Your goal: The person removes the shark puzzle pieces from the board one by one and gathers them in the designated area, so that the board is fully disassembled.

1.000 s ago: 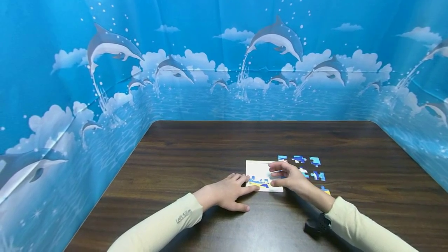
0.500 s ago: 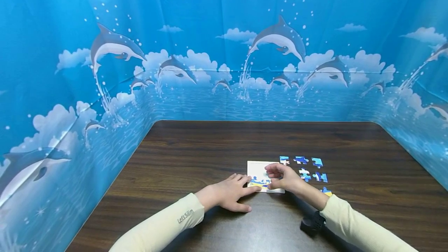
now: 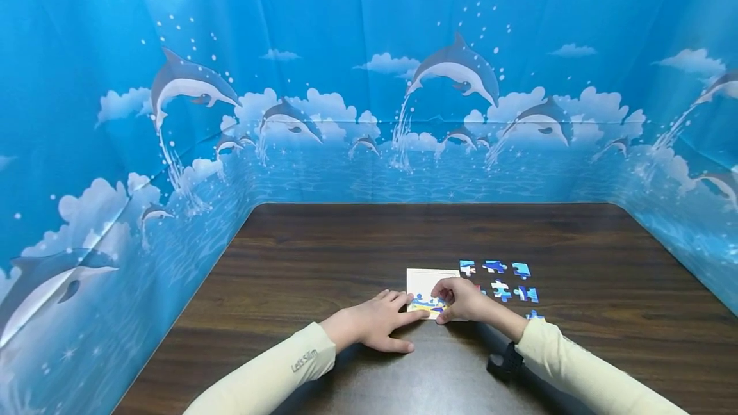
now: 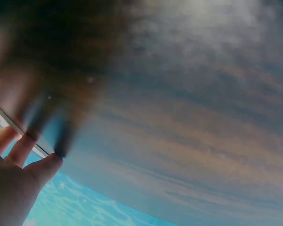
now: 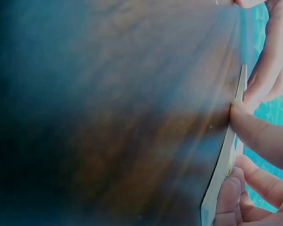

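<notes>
A white puzzle tray (image 3: 419,276) lies flat on the dark wooden table. Joined puzzle pieces (image 3: 423,304), blue above and yellow below, cover the tray's near part. The left hand (image 3: 382,322) rests palm down at its left side, fingers extended onto the edge and thumb out on the tabletop. Over the tray's right half, the right hand (image 3: 466,301) has its fingers bent. In the right wrist view its thumb (image 5: 262,132) touches the tray's front edge. Whether it pinches a piece is hidden.
Several loose puzzle pieces (image 3: 500,290) lie spread right of the tray, one partly behind the right hand. A black wrist device (image 3: 505,362) sits beneath the right sleeve. A blue dolphin-print curtain (image 3: 357,82) surrounds the table (image 3: 323,255) at back and sides.
The right hand has moved slightly left and lower over the tray, its thumb and fingers drawing closer to the near pieces. The left hand stays in place.
</notes>
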A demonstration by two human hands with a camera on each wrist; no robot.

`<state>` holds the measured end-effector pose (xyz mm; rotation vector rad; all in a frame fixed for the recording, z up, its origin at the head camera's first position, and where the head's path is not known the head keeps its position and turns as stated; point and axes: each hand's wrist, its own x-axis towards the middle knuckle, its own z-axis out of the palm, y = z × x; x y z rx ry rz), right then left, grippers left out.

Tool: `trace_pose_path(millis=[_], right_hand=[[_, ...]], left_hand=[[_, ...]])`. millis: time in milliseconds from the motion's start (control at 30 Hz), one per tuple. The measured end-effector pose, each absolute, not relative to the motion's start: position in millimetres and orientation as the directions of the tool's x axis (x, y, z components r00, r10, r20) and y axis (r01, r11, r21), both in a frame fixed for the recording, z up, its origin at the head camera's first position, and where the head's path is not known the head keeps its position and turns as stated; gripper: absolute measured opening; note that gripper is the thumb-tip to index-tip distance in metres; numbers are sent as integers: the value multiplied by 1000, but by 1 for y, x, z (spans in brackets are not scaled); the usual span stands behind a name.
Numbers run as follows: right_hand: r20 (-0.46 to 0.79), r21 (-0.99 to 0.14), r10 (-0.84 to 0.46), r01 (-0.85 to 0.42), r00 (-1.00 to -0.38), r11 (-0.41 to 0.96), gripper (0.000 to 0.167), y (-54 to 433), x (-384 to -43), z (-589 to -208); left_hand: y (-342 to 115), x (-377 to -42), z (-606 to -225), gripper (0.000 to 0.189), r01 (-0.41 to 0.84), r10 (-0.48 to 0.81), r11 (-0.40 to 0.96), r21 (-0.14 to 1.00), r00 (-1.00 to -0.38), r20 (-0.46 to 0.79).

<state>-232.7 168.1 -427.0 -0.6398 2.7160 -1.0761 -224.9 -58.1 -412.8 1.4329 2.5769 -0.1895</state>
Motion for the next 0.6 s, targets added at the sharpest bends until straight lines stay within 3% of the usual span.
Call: trace_pose_path(millis=[200,400,600], right_hand=[[12,-689,-420,-312,-908,654,40,166,-231,-429],[-19,-685,-393,-274,-920,675,39,165,-231,-429],[19,-678,-423,-323,-906,661,36,166,-234,-427]], left_hand=[[-63,-224,-411,72,830,816,555,59,-529,-231],[-65,-224,-409,73,831,815,553,56,-527,-239],[-66,-226,-407,73,837,822,544,64,-516,-241]])
